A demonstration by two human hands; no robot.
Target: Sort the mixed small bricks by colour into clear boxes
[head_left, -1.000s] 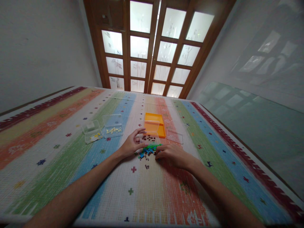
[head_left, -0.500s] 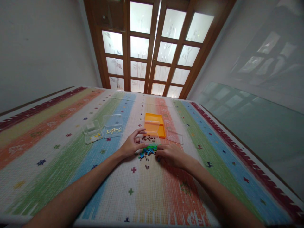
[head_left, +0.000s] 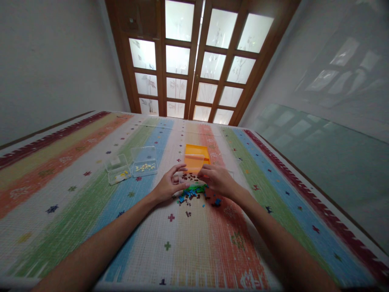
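Indoors, striped cloth [head_left: 115, 227] beneath both hands.

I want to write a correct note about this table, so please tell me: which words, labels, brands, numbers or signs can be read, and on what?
There are none that can be read.
The small mark on the wooden door is too small to read.
The white marks at the tablecloth's near edge look like pattern, with no readable letters.
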